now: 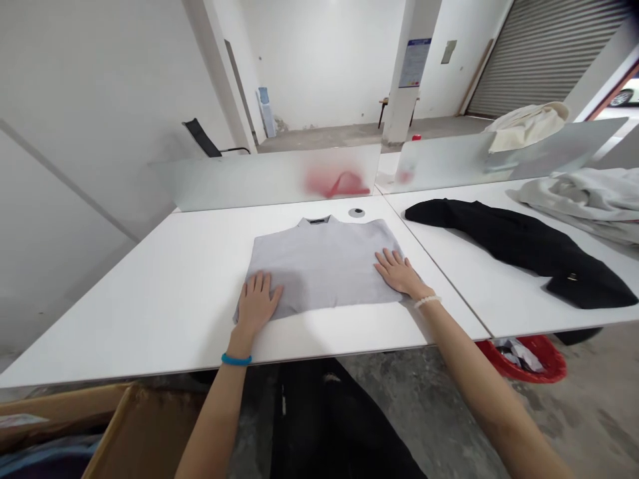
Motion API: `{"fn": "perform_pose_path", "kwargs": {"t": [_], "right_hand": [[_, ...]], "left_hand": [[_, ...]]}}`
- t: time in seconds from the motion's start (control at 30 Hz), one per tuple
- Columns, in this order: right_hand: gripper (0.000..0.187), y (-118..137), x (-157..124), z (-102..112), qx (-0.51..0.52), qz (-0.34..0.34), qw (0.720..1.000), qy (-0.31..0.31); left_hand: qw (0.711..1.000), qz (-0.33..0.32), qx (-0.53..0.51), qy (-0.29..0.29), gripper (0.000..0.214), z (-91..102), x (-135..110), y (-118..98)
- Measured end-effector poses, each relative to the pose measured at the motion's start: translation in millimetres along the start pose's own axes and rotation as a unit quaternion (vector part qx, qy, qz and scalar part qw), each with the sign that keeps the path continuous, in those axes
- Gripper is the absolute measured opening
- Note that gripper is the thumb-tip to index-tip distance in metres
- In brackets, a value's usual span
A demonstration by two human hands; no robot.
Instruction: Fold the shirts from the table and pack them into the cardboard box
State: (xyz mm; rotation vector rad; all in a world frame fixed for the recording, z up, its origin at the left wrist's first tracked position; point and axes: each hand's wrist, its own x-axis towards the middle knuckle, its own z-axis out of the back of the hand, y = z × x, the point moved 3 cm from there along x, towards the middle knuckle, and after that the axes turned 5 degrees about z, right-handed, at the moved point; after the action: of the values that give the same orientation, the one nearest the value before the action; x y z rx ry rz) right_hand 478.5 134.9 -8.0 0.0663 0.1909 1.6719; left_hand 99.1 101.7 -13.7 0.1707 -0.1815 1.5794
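A folded pale grey garment [324, 263] with a dark collar lies on the white table [150, 299] in front of me. My left hand [255, 303] rests flat on its near left corner, fingers stretched out, with a blue band on the wrist. My right hand [399, 271] lies flat on the garment's right edge, fingers spread, with a white bead bracelet on the wrist. Neither hand holds anything.
A black garment [519, 243] lies on the adjoining table to the right, with pale grey clothing [584, 196] behind it. Frosted dividers [269, 176] stand at the tables' far edge. A red basket [534, 359] sits on the floor at right; a cardboard box [134, 426] at lower left.
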Motion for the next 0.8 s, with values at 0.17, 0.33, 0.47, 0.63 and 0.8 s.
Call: {"fn": "perform_pose_path", "kwargs": {"t": [0.17, 0.33, 0.47, 0.63, 0.8], "right_hand": [[0.058, -0.8, -52.6, -15.5, -0.023, 0.020, 0.999, -0.042], [0.059, 0.0, -95.8, -26.8, 0.006, 0.019, 0.997, -0.068], [0.058, 0.3, -106.2, -17.9, 0.131, 0.017, 0.986, -0.099], [0.049, -19.2, -153.7, 4.3, 0.319, -0.045, 0.895, -0.308], [0.055, -65.8, -220.5, -16.0, 0.336, -0.278, 0.828, -0.351]], "left_hand": [[1.000, 0.002, -0.011, -0.008, 0.067, 4.8, -54.6, 4.6], [1.000, -0.011, -0.017, -0.022, 0.070, 10.7, -92.2, 8.8], [1.000, -0.010, -0.019, -0.021, 0.071, 14.4, -96.1, 9.1], [1.000, -0.006, -0.024, -0.018, 0.071, 16.7, -94.2, 6.6], [0.999, -0.008, -0.022, -0.025, 0.071, 16.1, -94.1, 6.7]]}}
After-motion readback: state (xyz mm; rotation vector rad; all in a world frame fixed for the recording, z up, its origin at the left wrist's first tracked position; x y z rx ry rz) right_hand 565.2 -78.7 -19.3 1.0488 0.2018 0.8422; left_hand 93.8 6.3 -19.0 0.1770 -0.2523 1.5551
